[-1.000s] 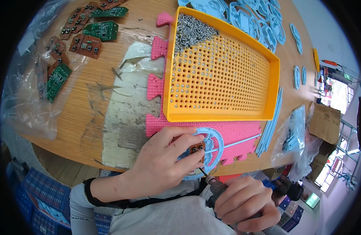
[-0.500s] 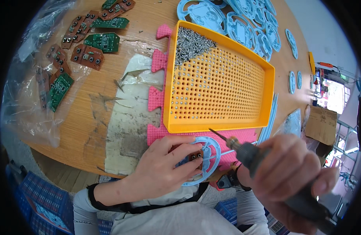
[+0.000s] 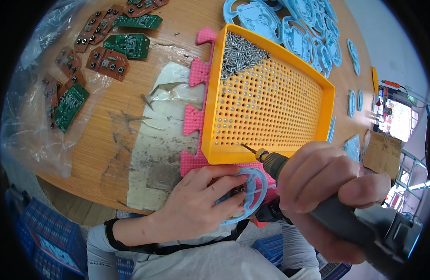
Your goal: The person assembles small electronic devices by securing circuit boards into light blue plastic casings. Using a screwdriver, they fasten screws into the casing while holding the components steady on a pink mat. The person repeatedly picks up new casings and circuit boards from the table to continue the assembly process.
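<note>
My left hand point(image 3: 198, 196) grips a light blue plastic ring-shaped part point(image 3: 258, 193) at the table's near edge. Between its fingers shows a bit of a brown circuit board with black buttons point(image 3: 237, 190). In my right hand point(image 3: 329, 186) is a dark electric screwdriver point(image 3: 341, 217), held aslant, its thin bit pointing up and left. The bit's tip is over the near wall of a yellow screw tray point(image 3: 266, 157), close to the lowest rows of holes; whether it touches a screw I cannot tell. Small silver screws point(image 3: 240, 53) are heaped in the tray's far left corner, and some sit in the holes.
Under the tray lies a pink foam mat point(image 3: 191, 120). Green circuit boards point(image 3: 127, 45) and brown circuit boards point(image 3: 107, 63) lie on plastic film at the left. More blue plastic parts point(image 3: 296, 39) are piled at the back. A cardboard box point(image 3: 382, 151) stands at the right.
The screwdriver has moved left and its tip now reaches the tray's near side. My view has shifted slightly, so the tray appears further right. The left hand still grips the blue part.
</note>
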Action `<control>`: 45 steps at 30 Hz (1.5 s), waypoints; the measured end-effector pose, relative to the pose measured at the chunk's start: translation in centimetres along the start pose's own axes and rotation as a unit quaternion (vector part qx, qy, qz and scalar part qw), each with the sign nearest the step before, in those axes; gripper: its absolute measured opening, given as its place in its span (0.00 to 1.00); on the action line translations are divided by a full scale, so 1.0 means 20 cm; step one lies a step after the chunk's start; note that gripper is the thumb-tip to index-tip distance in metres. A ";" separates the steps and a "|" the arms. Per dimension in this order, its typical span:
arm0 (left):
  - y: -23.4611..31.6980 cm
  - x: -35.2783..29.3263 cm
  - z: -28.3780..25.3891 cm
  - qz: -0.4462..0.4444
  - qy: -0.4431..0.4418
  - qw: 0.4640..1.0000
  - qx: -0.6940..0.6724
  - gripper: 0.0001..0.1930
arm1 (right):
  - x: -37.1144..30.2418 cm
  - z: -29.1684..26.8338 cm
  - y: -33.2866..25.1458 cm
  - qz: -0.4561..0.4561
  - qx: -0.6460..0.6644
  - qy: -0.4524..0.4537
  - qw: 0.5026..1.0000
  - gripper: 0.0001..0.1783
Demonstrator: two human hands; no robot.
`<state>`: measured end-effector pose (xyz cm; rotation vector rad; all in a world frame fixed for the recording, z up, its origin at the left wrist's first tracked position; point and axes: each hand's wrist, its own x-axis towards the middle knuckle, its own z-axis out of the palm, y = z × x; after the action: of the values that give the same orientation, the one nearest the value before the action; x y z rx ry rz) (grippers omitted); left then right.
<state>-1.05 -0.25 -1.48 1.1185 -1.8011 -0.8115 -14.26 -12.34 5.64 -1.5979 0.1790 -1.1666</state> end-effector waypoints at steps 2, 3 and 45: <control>0.00 0.00 0.00 0.001 0.001 1.000 -0.008 0.11 | 0.03 0.01 -0.04 0.033 -0.043 -0.024 0.998 0.11; 0.00 0.00 0.00 0.002 0.003 1.000 -0.009 0.11 | 0.04 0.01 -0.04 0.033 -0.050 -0.030 0.998 0.11; 0.01 -0.02 0.00 0.020 0.011 1.000 -0.009 0.12 | -0.11 0.09 -0.14 0.048 0.052 -0.059 0.996 0.08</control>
<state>-1.04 0.18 -1.42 1.0727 -1.7897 -0.7864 -15.26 -8.59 6.82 -1.5440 0.1159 -0.9890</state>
